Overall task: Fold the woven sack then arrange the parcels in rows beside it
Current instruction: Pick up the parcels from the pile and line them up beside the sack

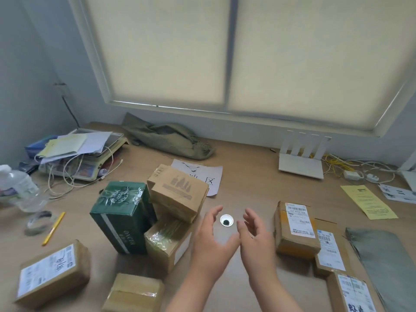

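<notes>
A person's left hand (211,242) and right hand (254,239) hover side by side above the middle of a wooden desk (247,176). Both are empty, with fingers loosely spread and palms turned toward each other, and a round cable hole (226,220) in the desktop shows just beyond the gap between them. The folded woven sack (382,262), grey-green and flat, lies at the desk's right edge, well to the right of the right hand and touched by neither hand. Between that hand and the sack, three labelled parcels form a line running toward the camera: the far parcel (295,228) near the right hand, the middle parcel (331,248) just beside it, and the near parcel (353,291) at the bottom edge, close against the sack. To the left of the left hand is a loose cluster: a green box (121,217) standing on end, a printed brown box (180,192) tilted against it, and a taped carton (166,242) beneath the brown box, nearest the left hand. Nearer the camera sit a plain carton (135,291) and, well to the left, a labelled carton (51,273). At the back, under the blinded window (225,52), lies a crumpled olive bag (168,140). Also on the desk are a water bottle (20,188), a tape roll (38,221), a yellow pencil (54,228), a paper-covered scale (78,154), a white router (301,161) and a yellow sheet (369,202).
</notes>
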Demonstrator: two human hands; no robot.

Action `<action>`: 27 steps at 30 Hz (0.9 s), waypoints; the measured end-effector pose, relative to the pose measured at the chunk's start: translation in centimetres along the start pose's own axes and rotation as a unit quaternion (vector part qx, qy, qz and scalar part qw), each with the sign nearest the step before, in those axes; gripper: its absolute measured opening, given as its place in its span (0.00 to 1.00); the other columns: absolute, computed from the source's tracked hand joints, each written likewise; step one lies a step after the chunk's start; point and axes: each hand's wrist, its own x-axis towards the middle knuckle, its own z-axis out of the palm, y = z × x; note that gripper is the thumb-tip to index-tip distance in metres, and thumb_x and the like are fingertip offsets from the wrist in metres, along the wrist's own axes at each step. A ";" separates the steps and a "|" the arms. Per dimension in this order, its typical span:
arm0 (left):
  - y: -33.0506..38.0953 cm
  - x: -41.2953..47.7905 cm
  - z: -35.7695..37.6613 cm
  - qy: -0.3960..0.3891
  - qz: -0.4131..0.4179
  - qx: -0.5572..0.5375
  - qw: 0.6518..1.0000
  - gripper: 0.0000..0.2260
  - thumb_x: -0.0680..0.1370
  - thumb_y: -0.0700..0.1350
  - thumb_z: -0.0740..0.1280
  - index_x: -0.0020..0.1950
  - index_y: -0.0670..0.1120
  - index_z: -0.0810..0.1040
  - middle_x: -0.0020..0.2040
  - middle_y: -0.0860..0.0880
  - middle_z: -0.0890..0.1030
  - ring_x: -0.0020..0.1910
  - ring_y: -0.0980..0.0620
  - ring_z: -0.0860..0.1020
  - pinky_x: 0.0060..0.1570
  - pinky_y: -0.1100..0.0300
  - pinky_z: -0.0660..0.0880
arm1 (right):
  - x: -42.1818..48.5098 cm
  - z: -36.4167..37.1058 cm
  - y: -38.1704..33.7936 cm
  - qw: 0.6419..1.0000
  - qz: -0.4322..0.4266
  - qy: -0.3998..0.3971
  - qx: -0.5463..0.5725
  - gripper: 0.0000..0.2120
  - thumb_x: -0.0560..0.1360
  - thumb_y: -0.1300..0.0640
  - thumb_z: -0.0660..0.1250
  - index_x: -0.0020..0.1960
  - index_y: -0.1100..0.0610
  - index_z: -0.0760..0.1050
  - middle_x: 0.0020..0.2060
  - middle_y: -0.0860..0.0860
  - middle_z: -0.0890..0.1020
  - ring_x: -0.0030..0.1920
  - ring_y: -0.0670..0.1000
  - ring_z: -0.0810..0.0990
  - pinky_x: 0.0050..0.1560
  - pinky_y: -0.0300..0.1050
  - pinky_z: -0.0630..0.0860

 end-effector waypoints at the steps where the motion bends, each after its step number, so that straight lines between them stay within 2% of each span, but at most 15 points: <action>1: 0.3 0.3 -1.9 0.013 0.009 0.011 1.000 0.28 0.67 0.54 0.73 0.66 0.64 0.71 0.63 0.67 0.74 0.65 0.71 0.69 0.62 0.69 0.67 | -0.3 1.1 -0.7 1.000 0.003 -0.014 0.000 0.19 0.79 0.55 0.65 0.69 0.47 0.73 0.63 0.46 0.79 0.62 0.43 0.76 0.62 0.43 0.73; 4: 0.8 2.0 -7.3 0.054 0.030 0.062 0.996 0.28 0.69 0.49 0.74 0.67 0.61 0.70 0.61 0.66 0.72 0.62 0.66 0.71 0.59 0.70 0.66 | -1.0 4.3 -2.8 0.998 0.023 -0.055 -0.004 0.21 0.80 0.55 0.63 0.73 0.47 0.70 0.67 0.46 0.75 0.66 0.46 0.74 0.67 0.46 0.71; 7: 0.8 3.8 -11.7 0.060 0.023 0.108 0.992 0.30 0.71 0.49 0.73 0.71 0.58 0.69 0.64 0.61 0.70 0.64 0.60 0.68 0.65 0.59 0.68 | -1.0 7.0 -4.3 0.996 0.041 -0.079 -0.010 0.23 0.80 0.54 0.62 0.74 0.49 0.68 0.70 0.46 0.73 0.68 0.48 0.72 0.66 0.46 0.70; 11: 0.1 5.7 -14.6 0.036 -0.014 0.145 0.989 0.36 0.71 0.52 0.72 0.77 0.55 0.61 0.74 0.54 0.66 0.72 0.52 0.65 0.71 0.48 0.67 | -0.5 9.6 -5.3 0.995 0.065 -0.070 -0.012 0.24 0.79 0.56 0.63 0.74 0.51 0.67 0.70 0.48 0.73 0.60 0.46 0.71 0.59 0.43 0.69; 14: -0.6 6.5 -15.2 -0.001 -0.020 0.162 0.987 0.39 0.72 0.51 0.71 0.80 0.53 0.56 0.75 0.52 0.65 0.74 0.50 0.63 0.71 0.50 0.65 | -0.5 10.7 -5.7 0.991 0.114 -0.068 0.008 0.25 0.79 0.56 0.63 0.76 0.52 0.65 0.71 0.51 0.71 0.65 0.49 0.72 0.64 0.47 0.70; 15: -0.8 6.6 -15.2 -0.011 -0.021 0.161 0.987 0.40 0.72 0.51 0.71 0.80 0.53 0.56 0.74 0.51 0.65 0.73 0.50 0.64 0.70 0.51 0.65 | -0.6 11.0 -5.7 0.989 0.127 -0.065 0.025 0.24 0.80 0.57 0.63 0.75 0.52 0.66 0.69 0.51 0.74 0.65 0.50 0.74 0.65 0.49 0.71; 17: -1.3 6.6 -15.2 -0.021 -0.019 0.148 0.989 0.39 0.72 0.50 0.71 0.80 0.53 0.56 0.74 0.52 0.65 0.70 0.52 0.65 0.68 0.54 0.65 | -1.0 11.5 -5.7 0.986 0.139 -0.057 0.071 0.20 0.80 0.60 0.62 0.71 0.52 0.70 0.58 0.47 0.79 0.57 0.46 0.78 0.62 0.49 0.74; 20: -1.8 6.2 -15.2 -0.015 -0.009 0.099 0.995 0.39 0.72 0.50 0.73 0.79 0.54 0.58 0.73 0.55 0.62 0.65 0.59 0.64 0.62 0.59 0.65 | -1.6 11.8 -5.6 0.985 0.133 -0.033 0.109 0.16 0.79 0.63 0.62 0.66 0.53 0.73 0.51 0.44 0.80 0.51 0.44 0.79 0.61 0.49 0.75; 21: -2.0 6.0 -15.3 -0.008 -0.010 0.084 0.996 0.39 0.72 0.49 0.73 0.79 0.54 0.57 0.71 0.56 0.62 0.64 0.60 0.64 0.61 0.59 0.65 | -1.9 11.8 -5.6 0.985 0.124 -0.025 0.115 0.12 0.79 0.64 0.62 0.58 0.52 0.76 0.48 0.42 0.81 0.49 0.43 0.79 0.59 0.47 0.76; 23: -2.4 5.2 -15.3 0.009 -0.011 0.062 0.998 0.39 0.73 0.50 0.73 0.79 0.55 0.56 0.70 0.56 0.61 0.65 0.59 0.64 0.62 0.58 0.67 | -2.8 11.6 -5.5 0.987 0.104 -0.002 0.121 0.12 0.78 0.66 0.61 0.45 0.53 0.78 0.40 0.41 0.84 0.45 0.44 0.81 0.52 0.43 0.77; 24: -2.5 4.6 -15.2 0.015 -0.016 0.049 0.999 0.39 0.74 0.50 0.73 0.80 0.55 0.56 0.71 0.56 0.61 0.67 0.58 0.65 0.65 0.57 0.68 | -3.2 11.2 -5.4 0.989 0.091 0.006 0.120 0.12 0.78 0.66 0.61 0.44 0.53 0.79 0.39 0.42 0.85 0.44 0.46 0.82 0.49 0.41 0.77; 27: -2.2 2.4 -14.8 0.029 -0.031 -0.010 0.999 0.33 0.76 0.50 0.71 0.78 0.58 0.60 0.68 0.56 0.63 0.67 0.55 0.69 0.68 0.53 0.71 | -4.9 9.7 -4.9 0.993 0.043 0.025 0.110 0.10 0.78 0.62 0.66 0.53 0.50 0.81 0.45 0.45 0.87 0.47 0.46 0.84 0.45 0.38 0.77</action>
